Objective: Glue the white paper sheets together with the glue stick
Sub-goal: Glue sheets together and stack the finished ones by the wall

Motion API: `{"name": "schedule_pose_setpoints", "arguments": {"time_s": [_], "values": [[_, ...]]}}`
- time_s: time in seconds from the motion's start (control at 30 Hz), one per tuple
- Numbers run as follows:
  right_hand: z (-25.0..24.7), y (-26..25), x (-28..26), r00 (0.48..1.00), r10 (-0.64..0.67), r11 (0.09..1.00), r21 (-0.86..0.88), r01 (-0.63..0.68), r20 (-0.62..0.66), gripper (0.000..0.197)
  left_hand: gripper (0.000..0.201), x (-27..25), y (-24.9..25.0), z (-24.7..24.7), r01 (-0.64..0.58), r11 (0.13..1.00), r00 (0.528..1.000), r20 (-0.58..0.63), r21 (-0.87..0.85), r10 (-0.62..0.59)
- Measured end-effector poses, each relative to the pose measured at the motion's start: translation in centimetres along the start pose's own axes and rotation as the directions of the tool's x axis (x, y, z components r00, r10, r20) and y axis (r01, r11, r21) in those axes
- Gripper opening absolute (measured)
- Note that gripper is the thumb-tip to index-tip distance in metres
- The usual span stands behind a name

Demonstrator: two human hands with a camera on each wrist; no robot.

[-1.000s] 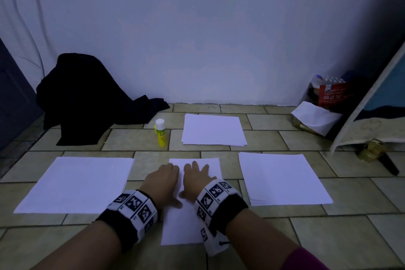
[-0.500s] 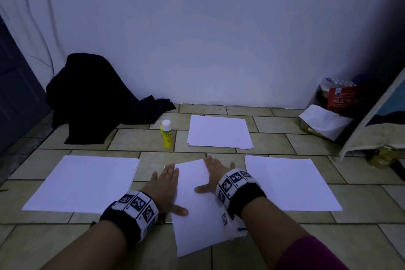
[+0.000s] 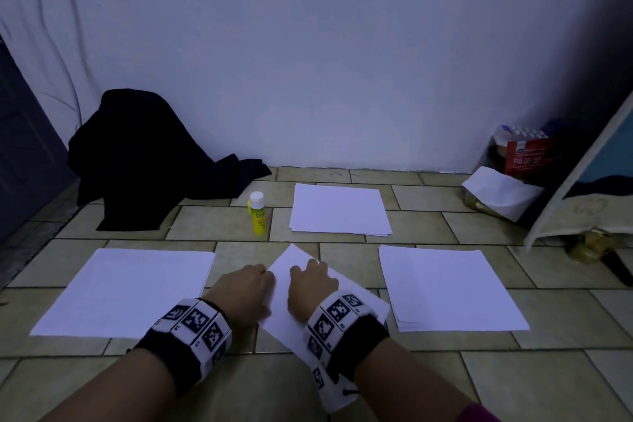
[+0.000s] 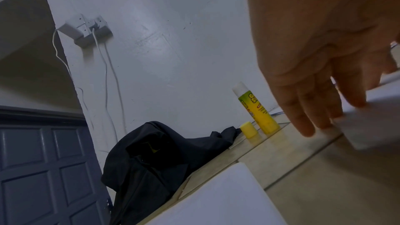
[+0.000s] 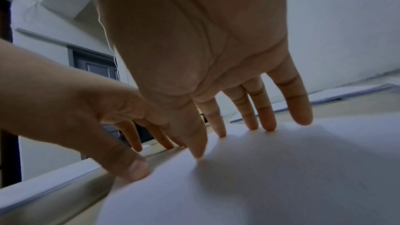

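The middle sheet [image 3: 298, 288] lies on the tiled floor [image 3: 513, 373], turned at an angle so one corner points toward the glue stick [image 3: 257, 213]. Both hands rest on it.

The right hand [image 3: 313, 286] lies flat on the sheet, fingers straight and slightly spread. The right wrist view shows its fingertips [image 5: 268, 126] and thumb touching the paper. It grips nothing.

The left hand [image 3: 245, 291] sits at the sheet's left edge, beside the right hand. Its fingers [image 4: 307, 121] reach down, extended and close together, to the floor and paper edge. In the right wrist view its thumb presses at the sheet's border. It holds nothing.

The glue stick stands upright on the floor, beyond the middle sheet and well apart from both hands. Its white top is exposed. A small yellow cap [image 4: 249, 129] stands just to the left of the glue stick, seen in the left wrist view.

Three paper stacks surround the glue stick: the far stack [image 3: 339, 209] just to its right, the left stack [image 3: 126, 291] nearer the person and to its left, the right stack [image 3: 448, 284] nearer the person and to its right.

A black cloth [image 3: 147, 161] is heaped against the wall [image 3: 342, 62], left of the glue stick. A red box [image 3: 527, 154] sits by the wall, far to the right of the glue stick.
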State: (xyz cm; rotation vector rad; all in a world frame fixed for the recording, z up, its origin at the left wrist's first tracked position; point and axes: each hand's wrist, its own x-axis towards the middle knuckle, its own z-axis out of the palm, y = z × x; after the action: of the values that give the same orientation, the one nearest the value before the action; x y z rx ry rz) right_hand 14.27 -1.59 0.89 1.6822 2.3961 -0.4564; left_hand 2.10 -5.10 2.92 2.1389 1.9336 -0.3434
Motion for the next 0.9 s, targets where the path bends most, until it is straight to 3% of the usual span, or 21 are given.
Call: {"name": "schedule_pose_setpoints", "arguments": {"time_s": [0.13, 0.3, 0.5, 0.63, 0.8, 0.9], "values": [[0.1, -0.3, 0.1, 0.993, -0.102, 0.993, 0.066, 0.098, 0.052, 0.051, 0.055, -0.3, 0.3, 0.1, 0.003, 0.999, 1.0, -0.017, 0.053, -0.002], [0.5, -0.6, 0.7, 0.974, -0.198, 0.98, 0.042, 0.194, 0.107, 0.07, 0.112, 0.0, -0.5, 2.1, 0.036, 0.999, 0.998, 0.059, -0.013, -0.036], [-0.6, 1.8, 1.4, 0.928, -0.282, 0.956, -0.012, 0.293, 0.243, 0.083, 0.122, 0.3, -0.7, 2.7, 0.051, 0.999, 0.986, 0.162, -0.011, -0.048], [-1.7, 5.2, 1.9, 0.955, -0.181, 0.981, -0.021, 0.191, 0.235, 0.093, 0.129, 0.2, -0.8, 2.7, 0.041, 0.999, 0.979, 0.201, -0.017, -0.037], [-2.7, 9.2, 2.1, 0.977, 0.02, 0.999, -0.042, -0.011, 0.213, 0.109, 0.156, 0.3, -1.3, 2.5, 0.004, 1.0, 0.973, 0.231, -0.012, -0.001], [-2.8, 9.1, 2.1, 0.982, 0.048, 0.998, -0.036, -0.042, 0.18, 0.113, 0.151, -0.3, -1.1, 2.0, 0.023, 1.0, 0.972, 0.233, -0.017, -0.019]]}}
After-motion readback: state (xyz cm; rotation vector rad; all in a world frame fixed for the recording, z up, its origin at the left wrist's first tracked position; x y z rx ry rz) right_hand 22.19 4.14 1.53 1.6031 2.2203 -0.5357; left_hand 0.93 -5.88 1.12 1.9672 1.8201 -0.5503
